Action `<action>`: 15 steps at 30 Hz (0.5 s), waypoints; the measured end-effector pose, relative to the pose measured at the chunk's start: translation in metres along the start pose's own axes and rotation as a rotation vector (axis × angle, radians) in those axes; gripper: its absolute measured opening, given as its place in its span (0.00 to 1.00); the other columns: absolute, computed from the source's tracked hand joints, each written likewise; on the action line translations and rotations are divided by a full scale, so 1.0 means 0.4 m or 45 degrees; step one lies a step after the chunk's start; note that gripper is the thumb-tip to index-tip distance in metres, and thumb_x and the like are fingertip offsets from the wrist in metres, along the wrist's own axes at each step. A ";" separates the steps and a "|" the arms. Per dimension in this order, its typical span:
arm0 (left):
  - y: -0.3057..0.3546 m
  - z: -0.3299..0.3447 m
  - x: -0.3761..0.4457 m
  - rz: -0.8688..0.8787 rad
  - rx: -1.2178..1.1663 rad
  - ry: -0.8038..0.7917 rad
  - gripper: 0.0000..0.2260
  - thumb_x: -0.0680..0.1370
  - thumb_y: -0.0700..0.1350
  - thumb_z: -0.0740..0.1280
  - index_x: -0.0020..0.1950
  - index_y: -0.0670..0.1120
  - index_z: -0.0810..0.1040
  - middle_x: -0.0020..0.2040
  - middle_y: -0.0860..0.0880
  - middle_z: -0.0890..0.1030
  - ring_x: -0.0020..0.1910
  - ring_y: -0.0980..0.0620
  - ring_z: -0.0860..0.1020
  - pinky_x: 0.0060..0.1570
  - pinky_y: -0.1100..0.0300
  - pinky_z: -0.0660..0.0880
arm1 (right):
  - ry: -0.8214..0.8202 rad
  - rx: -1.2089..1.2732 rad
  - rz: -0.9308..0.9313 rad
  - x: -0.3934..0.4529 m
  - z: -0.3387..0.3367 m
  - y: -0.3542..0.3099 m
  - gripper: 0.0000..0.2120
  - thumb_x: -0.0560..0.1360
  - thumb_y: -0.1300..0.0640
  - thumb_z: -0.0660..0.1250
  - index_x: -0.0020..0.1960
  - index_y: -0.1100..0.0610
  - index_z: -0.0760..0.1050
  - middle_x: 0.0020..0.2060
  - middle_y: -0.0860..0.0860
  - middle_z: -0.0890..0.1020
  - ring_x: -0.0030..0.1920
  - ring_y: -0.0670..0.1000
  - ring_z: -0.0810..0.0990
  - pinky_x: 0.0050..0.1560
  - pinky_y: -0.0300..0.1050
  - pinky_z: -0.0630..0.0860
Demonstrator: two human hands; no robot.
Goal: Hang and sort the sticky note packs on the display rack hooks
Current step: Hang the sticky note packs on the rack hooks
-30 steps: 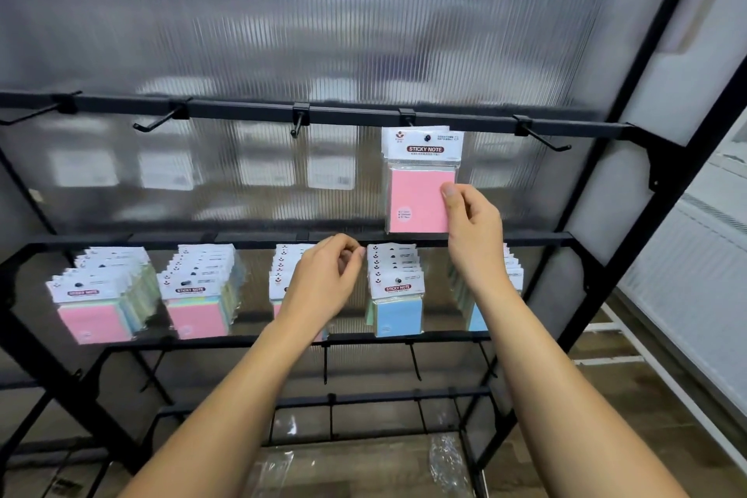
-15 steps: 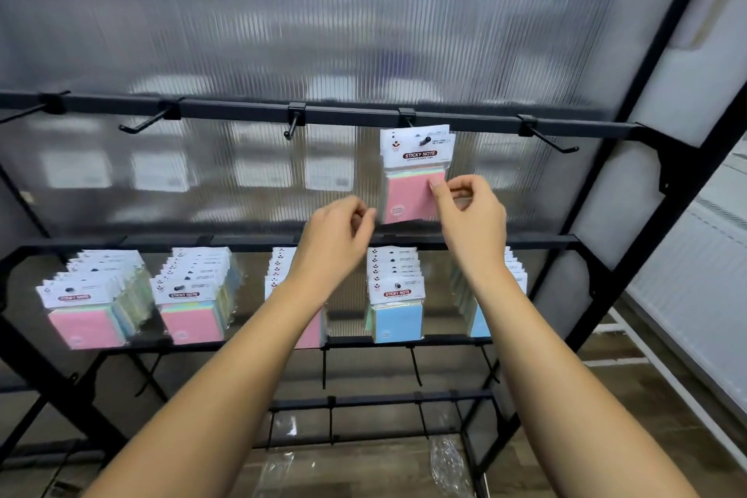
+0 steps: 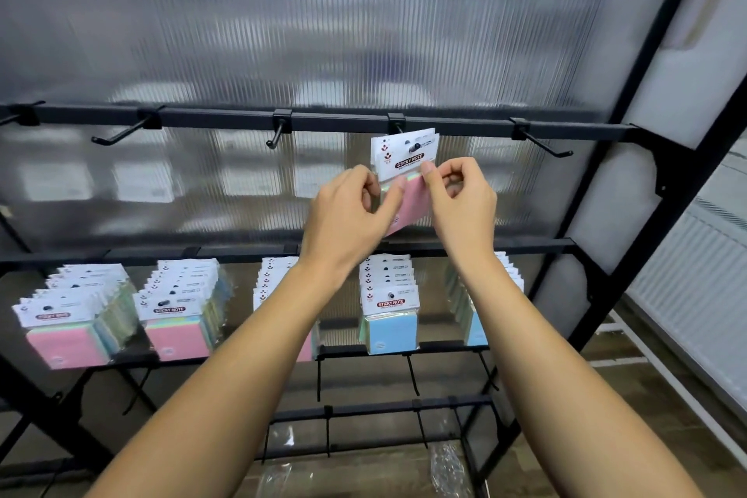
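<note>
A: Sticky note pack, pink face out, hangs on the fourth hook of the top bar, tilted with its lower end swung toward the left hand.

B: Who has hold of it?

A: Both. The left hand's thumb and forefinger pinch the pack's left edge, other fingers curled. The right hand pinches the right edge just under the white header card, remaining fingers loosely bent.

B: Is it fully seated?

A: The hook's tip shows through the hole in the header, so it looks threaded. How far back it sits on the hook, I cannot tell.

B: What does the next move turn on?

A: The tilt, I'd judge. Its long axis runs from upper right to lower left, not straight down. Each hand lies just beside one edge, neither clearly nearer. Squaring it probably means easing the lower end back to the right before letting go.

B: And the rest?

A: The other top-bar hooks are bare. The row below carries full stacks of packs, pink at the left and blue at the right.
</note>
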State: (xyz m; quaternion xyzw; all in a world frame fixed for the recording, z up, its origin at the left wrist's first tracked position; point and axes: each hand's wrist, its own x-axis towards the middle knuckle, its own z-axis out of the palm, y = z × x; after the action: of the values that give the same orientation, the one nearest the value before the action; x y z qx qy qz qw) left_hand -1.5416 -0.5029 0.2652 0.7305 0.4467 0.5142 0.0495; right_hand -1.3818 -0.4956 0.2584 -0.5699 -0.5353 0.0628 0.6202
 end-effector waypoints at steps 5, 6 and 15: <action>-0.032 0.023 0.019 0.011 0.085 0.025 0.14 0.80 0.53 0.65 0.39 0.45 0.71 0.32 0.51 0.73 0.35 0.51 0.72 0.34 0.56 0.67 | -0.027 -0.024 0.011 -0.003 0.010 0.020 0.15 0.76 0.40 0.67 0.49 0.51 0.75 0.38 0.45 0.79 0.40 0.47 0.77 0.44 0.50 0.78; -0.039 0.027 0.027 0.002 0.078 0.031 0.14 0.80 0.53 0.65 0.39 0.45 0.72 0.33 0.51 0.73 0.35 0.51 0.72 0.34 0.57 0.66 | -0.034 -0.036 0.014 0.001 0.012 0.022 0.14 0.76 0.40 0.66 0.49 0.51 0.75 0.38 0.45 0.80 0.40 0.47 0.77 0.44 0.50 0.78; -0.056 0.056 0.095 -0.225 0.125 -0.063 0.14 0.81 0.54 0.64 0.43 0.45 0.74 0.37 0.50 0.78 0.38 0.49 0.75 0.36 0.57 0.66 | -0.065 -0.161 0.077 0.053 0.041 0.009 0.12 0.79 0.45 0.65 0.47 0.54 0.75 0.36 0.43 0.77 0.40 0.46 0.76 0.38 0.43 0.70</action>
State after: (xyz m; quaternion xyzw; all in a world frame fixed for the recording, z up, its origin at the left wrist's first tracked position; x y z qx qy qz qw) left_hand -1.5346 -0.4543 0.2699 0.7023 0.5327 0.4670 0.0699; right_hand -1.3831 -0.4693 0.2644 -0.6221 -0.5363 0.0621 0.5670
